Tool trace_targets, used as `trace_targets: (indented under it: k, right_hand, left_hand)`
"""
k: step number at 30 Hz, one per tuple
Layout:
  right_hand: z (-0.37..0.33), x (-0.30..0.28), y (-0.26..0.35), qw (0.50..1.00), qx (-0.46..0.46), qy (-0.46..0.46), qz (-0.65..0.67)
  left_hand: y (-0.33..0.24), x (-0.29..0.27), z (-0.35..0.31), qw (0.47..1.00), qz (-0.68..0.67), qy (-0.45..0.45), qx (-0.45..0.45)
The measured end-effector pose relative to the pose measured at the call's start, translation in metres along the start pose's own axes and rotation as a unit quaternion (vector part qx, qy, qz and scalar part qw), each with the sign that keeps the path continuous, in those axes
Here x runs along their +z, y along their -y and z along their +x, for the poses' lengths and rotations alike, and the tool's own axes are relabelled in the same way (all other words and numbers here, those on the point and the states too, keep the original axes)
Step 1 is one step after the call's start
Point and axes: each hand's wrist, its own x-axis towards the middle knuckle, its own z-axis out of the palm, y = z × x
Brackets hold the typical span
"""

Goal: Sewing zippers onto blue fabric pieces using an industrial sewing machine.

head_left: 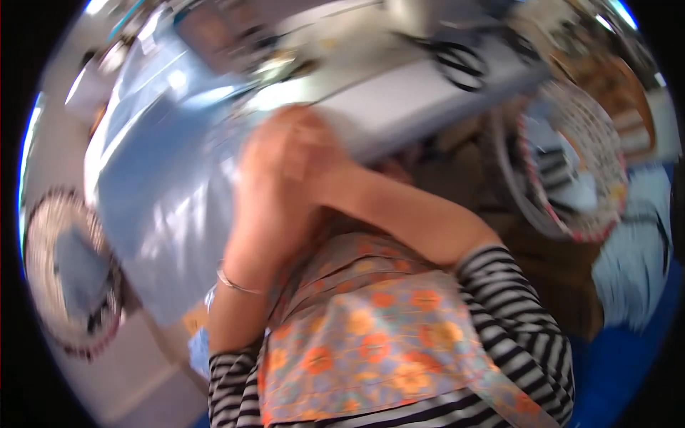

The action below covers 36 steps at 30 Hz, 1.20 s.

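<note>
My two hands meet in front of the table's near edge, both smeared by motion. My left hand, its wrist ringed by a thin bracelet, overlaps my right hand, which reaches across from the right. I cannot make out the fingers or anything between them. Just beyond the hands lies a pale work table. Beside my left hand, a shiny translucent bluish plastic sheet hangs down over the table's left side.
Black looped handles, like those of scissors, lie on the table. A white machine body stands at the back. A woven basket holding cloth pieces is on the right; another round basket with bluish cloth sits far left. Light-blue fabric hangs at right.
</note>
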Motion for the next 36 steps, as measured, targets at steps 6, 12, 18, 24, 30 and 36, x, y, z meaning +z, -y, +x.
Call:
trace_targets:
  k: [6,12,18,24,30,36]
  right_hand:
    - [-0.023,-0.051,0.014,0.971,0.106,0.021,0.212]
    - [-0.179,-0.229,-0.129,0.783,0.6,-0.158,-0.04]
    - [-0.307,-0.298,-0.19,0.789,0.515,0.231,-0.242]
    - [-0.303,-0.295,-0.218,0.737,0.482,0.411,-0.238]
    - [-0.306,-0.289,-0.211,0.782,0.44,0.364,-0.249]
    - [-0.323,-0.293,-0.239,0.803,0.335,0.432,-0.239]
  left_hand:
    - [0.102,-0.02,-0.043,0.968,0.188,0.126,-0.108]
    - [0.103,-0.043,-0.041,0.956,0.232,0.161,-0.074]
    - [0.1,-0.045,-0.044,0.953,0.242,0.174,-0.058]
    - [0.1,-0.043,-0.046,0.959,0.218,0.167,-0.073]
    - [0.1,-0.045,-0.046,0.966,0.2,0.145,-0.078]
    - [0.108,-0.046,-0.052,0.976,0.176,0.104,-0.079]
